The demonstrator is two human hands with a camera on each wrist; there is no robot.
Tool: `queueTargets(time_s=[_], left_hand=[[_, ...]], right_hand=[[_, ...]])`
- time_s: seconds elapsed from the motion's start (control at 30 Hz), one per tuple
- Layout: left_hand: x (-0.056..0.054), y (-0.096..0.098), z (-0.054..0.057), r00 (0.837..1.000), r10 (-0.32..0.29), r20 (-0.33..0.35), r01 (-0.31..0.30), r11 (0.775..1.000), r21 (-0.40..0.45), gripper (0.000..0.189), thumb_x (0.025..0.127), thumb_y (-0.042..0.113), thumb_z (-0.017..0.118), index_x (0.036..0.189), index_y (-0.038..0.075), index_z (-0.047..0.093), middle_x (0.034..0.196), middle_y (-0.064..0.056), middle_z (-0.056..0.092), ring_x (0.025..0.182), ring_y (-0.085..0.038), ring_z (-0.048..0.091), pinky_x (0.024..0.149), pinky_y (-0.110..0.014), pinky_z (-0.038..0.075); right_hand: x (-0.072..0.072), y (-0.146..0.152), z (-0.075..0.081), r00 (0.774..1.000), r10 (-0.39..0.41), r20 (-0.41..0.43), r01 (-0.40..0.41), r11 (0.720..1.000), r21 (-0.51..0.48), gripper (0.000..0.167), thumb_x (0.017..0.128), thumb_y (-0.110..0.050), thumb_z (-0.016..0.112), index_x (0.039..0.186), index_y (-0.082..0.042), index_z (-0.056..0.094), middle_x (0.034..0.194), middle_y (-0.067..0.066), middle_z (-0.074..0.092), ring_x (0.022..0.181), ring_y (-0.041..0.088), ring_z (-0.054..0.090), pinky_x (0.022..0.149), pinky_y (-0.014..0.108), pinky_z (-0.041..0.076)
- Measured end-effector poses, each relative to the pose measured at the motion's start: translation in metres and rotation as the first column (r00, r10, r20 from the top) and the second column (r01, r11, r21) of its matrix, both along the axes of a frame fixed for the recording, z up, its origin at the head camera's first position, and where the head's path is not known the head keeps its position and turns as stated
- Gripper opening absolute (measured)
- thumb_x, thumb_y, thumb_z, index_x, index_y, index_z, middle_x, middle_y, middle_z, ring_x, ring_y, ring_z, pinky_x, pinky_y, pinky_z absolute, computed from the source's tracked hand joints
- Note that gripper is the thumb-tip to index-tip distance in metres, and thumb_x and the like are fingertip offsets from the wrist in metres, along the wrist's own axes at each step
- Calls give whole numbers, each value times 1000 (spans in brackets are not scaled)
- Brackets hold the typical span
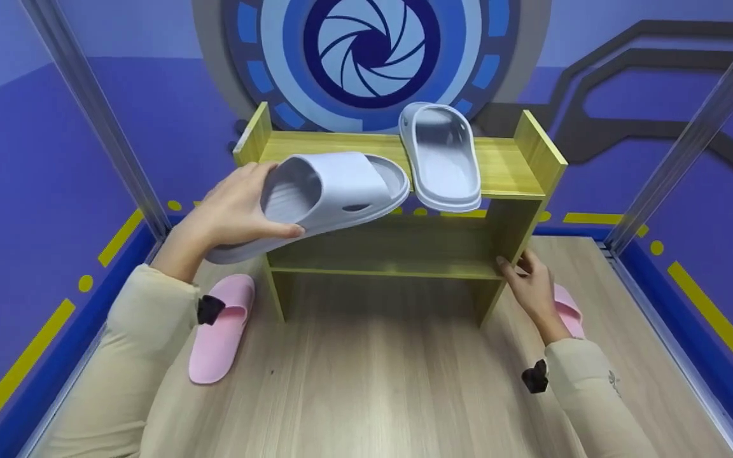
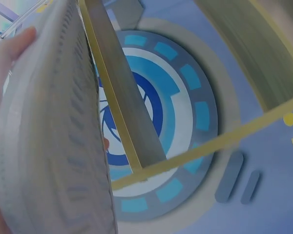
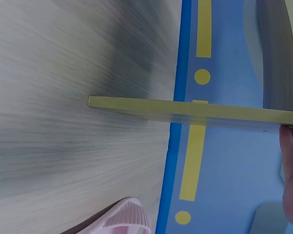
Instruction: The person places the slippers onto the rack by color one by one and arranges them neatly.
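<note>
My left hand [image 1: 230, 203] holds a light grey slide slipper [image 1: 350, 181] by its heel end, thumb along the near side. The slipper is raised in front of the left half of a small yellow-green wooden shoe rack [image 1: 373, 251], its toe pointing right. In the left wrist view the ridged sole [image 2: 58, 126] fills the left side. Its matching grey slipper [image 1: 448, 172] sits on the top board, right of the middle, with its near end over the front edge. My right hand [image 1: 534, 289] grips the rack's right side panel at lower-shelf height, thumb on the front edge.
A pink slipper [image 1: 221, 340] lies on the wooden floor [image 1: 373, 394] to the left of the rack. Another pink slipper [image 1: 568, 308] is at the right, partly behind my right wrist. Blue patterned walls [image 1: 16, 191] and metal posts [image 1: 96, 114] enclose the space.
</note>
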State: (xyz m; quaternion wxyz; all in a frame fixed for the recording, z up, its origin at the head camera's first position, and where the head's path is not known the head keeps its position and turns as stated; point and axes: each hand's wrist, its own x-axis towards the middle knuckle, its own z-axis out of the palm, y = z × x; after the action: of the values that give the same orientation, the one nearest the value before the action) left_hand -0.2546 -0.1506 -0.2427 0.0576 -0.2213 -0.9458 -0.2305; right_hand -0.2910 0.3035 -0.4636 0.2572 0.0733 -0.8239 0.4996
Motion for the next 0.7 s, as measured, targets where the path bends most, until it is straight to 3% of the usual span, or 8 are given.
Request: queueTargets(time_s=[0.3,0.53,0.7], left_hand=[[-11,15,5,995,98,17,-98,995,6,90,62,58,68,128,7,36,112,-10,46,97,-25,43,79,-44,37],[-19,25,5,978,202,46,-201,979,-20,94,62,65,62,128,4,36,114,-14,44,98,-28,42,81,-47,35],[-23,35,7,969,240,60,-238,971,-38,98,61,68,60,130,4,35,120,-14,43,103,-29,41,84,-49,34]], right_hand=[[12,-11,17,1000,23,-12,-23,1000,-11,38,83,-8,61,118,2,51,110,19,56,97,35,54,66,11,44],[2,-2,3,1000,-3,9,3,1000,1,40,83,-18,62,118,-4,53,109,12,58,96,25,56,66,13,45],[-1,1,0,1000,-10,6,10,1000,16,40,83,-21,62,119,-6,53,109,11,58,96,25,56,67,14,45]])
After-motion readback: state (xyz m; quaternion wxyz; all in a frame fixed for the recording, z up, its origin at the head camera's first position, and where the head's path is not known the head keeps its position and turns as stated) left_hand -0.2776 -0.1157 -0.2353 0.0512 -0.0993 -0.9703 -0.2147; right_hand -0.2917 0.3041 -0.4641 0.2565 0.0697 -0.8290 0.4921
